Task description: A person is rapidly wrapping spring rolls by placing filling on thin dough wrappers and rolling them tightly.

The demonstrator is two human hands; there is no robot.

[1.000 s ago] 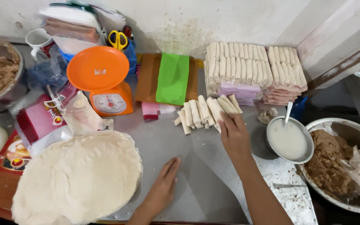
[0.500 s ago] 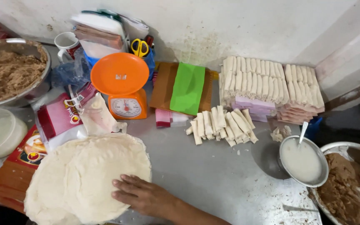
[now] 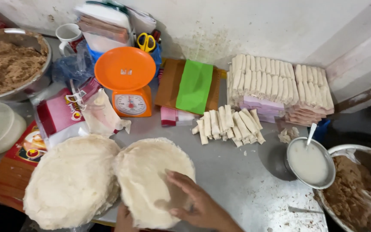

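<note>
Right hand (image 3: 194,202) open, fingers spread and slightly curled, fingertips resting flat on the top wrapper (image 3: 151,180) of the smaller wrapper stack near the front edge of the tabletop (image 3: 237,176); forearm enters from the front edge, angled left. Left hand (image 3: 125,217) mostly hidden under that stack's near rim; grip cannot be told. Larger wrapper pile (image 3: 71,182) lies touching it on the left.

Wrappers (image 3: 151,180): thin, matt, floury, slightly rough dough sheet. Table (image 3: 237,180): dull grey metal, scuffed and speckled. Scale (image 3: 127,81): glossy orange plastic. Bowl (image 3: 310,163): shiny metal; batter inside smooth, wet. Rolls (image 3: 228,124): matt, pale, dry. Green sheet (image 3: 195,86): smooth plastic.
</note>
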